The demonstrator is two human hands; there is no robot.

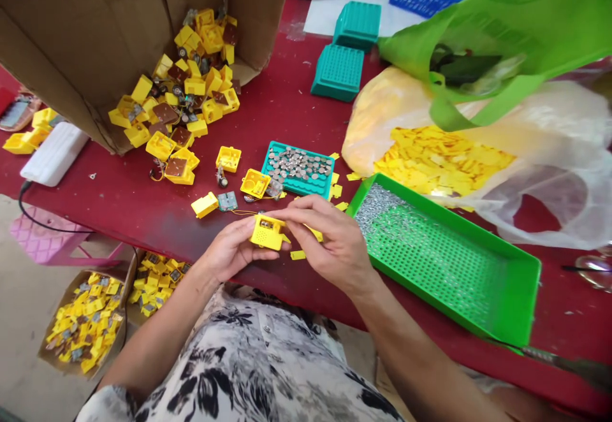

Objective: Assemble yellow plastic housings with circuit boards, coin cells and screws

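Note:
My left hand (234,247) grips a small yellow plastic casing (266,233) with a speaker-like hole pattern and an open battery compartment. Metal shows inside that compartment. At the casing's upper right edge, the fingers of my right hand (335,237) are pinched together; whatever is between them is hidden. A thin wire runs from behind the casing to a grey circuit board (228,201). Beside the board lies another yellow casing part (204,205). Just beyond my hands are an open yellow casing (255,183) and a teal tray (306,186) holding many button cells (297,163).
A green tray (514,301) of small metal screws stands right, near a screwdriver (549,355). Behind it a plastic bag (377,109) holds flat yellow pieces. At left, a tipped cardboard box (86,33) spills yellow casings. Two teal trays (338,71) lie upside down at the back.

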